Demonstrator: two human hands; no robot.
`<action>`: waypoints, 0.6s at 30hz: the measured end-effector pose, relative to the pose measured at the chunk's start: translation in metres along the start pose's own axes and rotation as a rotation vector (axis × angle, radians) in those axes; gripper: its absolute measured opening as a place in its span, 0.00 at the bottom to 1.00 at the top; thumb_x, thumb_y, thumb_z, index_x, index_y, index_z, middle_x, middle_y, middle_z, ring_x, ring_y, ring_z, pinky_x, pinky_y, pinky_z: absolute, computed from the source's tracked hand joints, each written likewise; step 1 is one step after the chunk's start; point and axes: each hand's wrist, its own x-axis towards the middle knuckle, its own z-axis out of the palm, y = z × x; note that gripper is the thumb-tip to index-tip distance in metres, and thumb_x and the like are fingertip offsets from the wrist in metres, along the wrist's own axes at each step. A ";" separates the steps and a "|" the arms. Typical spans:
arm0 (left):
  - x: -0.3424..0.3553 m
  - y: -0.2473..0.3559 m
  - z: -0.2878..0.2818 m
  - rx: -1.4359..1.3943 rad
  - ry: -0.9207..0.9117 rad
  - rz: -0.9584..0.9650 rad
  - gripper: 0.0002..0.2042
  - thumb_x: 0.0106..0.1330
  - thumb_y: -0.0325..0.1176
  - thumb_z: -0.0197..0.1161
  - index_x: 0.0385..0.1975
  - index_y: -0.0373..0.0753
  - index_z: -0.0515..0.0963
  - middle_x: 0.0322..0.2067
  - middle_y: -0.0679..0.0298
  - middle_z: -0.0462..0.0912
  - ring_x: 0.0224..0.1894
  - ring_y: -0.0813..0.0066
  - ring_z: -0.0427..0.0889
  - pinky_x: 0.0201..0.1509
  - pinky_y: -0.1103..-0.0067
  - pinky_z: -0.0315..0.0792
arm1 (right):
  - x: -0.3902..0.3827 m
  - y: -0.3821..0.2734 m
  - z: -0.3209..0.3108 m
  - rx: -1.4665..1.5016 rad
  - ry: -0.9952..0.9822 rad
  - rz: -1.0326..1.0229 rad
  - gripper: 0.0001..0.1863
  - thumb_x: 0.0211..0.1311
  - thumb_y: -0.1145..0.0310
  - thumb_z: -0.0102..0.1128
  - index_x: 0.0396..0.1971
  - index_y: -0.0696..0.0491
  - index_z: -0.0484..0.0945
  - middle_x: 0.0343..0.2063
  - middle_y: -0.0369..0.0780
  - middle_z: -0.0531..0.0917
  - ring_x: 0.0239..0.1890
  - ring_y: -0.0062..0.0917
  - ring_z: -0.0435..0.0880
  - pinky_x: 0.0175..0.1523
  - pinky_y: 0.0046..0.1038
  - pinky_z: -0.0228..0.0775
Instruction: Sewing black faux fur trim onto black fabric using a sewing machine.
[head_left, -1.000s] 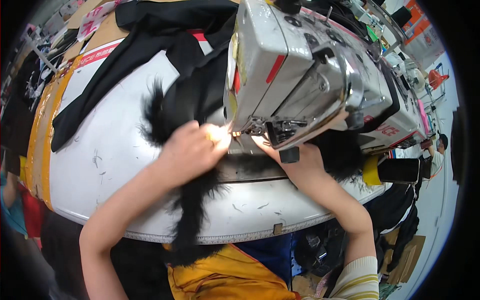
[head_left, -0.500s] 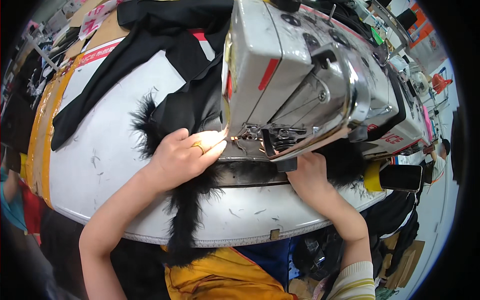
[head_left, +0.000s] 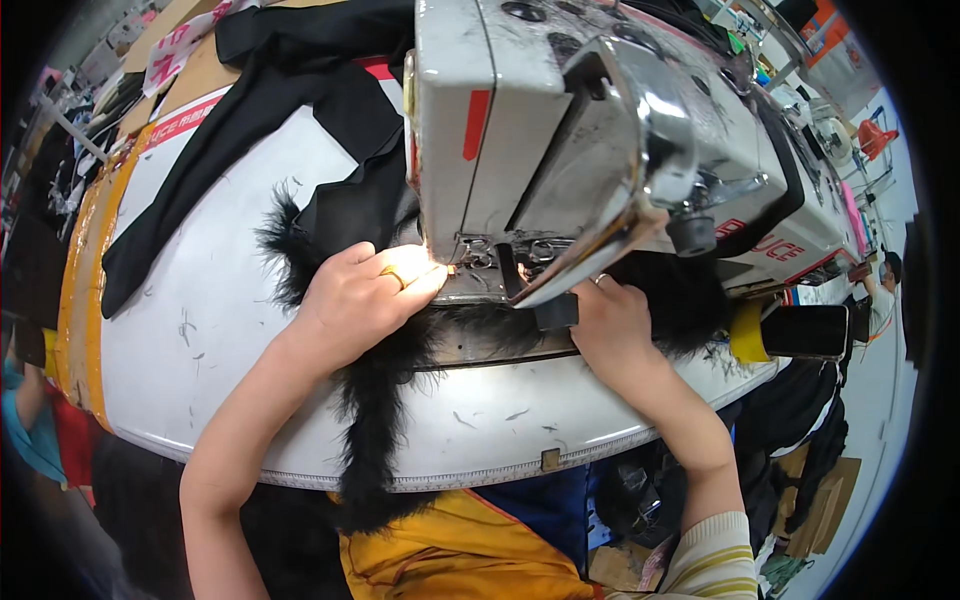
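Note:
Black fabric point(head_left: 352, 212) edged with fluffy black feather trim point(head_left: 372, 430) lies under the head of a white sewing machine point(head_left: 540, 120). My left hand point(head_left: 360, 300), with a gold ring, is closed on the fabric left of the needle area, fingertips pressed together by the lit spot. To the right of the needle area, my right hand point(head_left: 615, 325) has its fingers curled on black feather trim point(head_left: 672, 300); its fingertips are partly hidden by the machine's chrome guard point(head_left: 600, 250). One strip of trim hangs over the table's front edge, below my left wrist.
Long black fabric pieces point(head_left: 190, 200) lie across the white table point(head_left: 250, 180), which has loose feather bits and a ruler tape along its front edge. A phone point(head_left: 805, 332) stands beside a yellow tape roll point(head_left: 746, 332) on the right. Orange-yellow cloth point(head_left: 450, 550) covers my lap.
The view has shifted, so the machine sits farther left in it. Both hands stay beside the needle area; the right fingers sit a little higher and show more clearly.

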 end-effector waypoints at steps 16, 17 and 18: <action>-0.004 -0.007 0.003 -0.103 -0.099 -0.050 0.14 0.57 0.28 0.58 0.44 0.46 0.80 0.40 0.72 0.83 0.43 0.79 0.79 0.42 0.81 0.66 | 0.001 -0.001 0.007 -0.001 -0.040 -0.015 0.24 0.47 0.71 0.59 0.49 0.44 0.78 0.48 0.32 0.80 0.37 0.24 0.84 0.31 0.24 0.76; -0.004 -0.008 0.004 -0.113 -0.124 -0.053 0.14 0.57 0.28 0.58 0.44 0.46 0.80 0.41 0.72 0.82 0.43 0.79 0.79 0.42 0.80 0.66 | 0.001 0.000 0.007 0.027 -0.049 -0.018 0.24 0.46 0.71 0.60 0.49 0.45 0.78 0.48 0.32 0.80 0.38 0.25 0.84 0.32 0.25 0.77; -0.004 -0.009 0.004 -0.128 -0.150 -0.063 0.15 0.57 0.27 0.58 0.44 0.46 0.79 0.42 0.72 0.82 0.43 0.79 0.79 0.42 0.80 0.66 | 0.001 0.000 0.006 0.052 -0.055 -0.013 0.24 0.45 0.71 0.61 0.48 0.45 0.78 0.49 0.32 0.80 0.38 0.26 0.84 0.33 0.26 0.77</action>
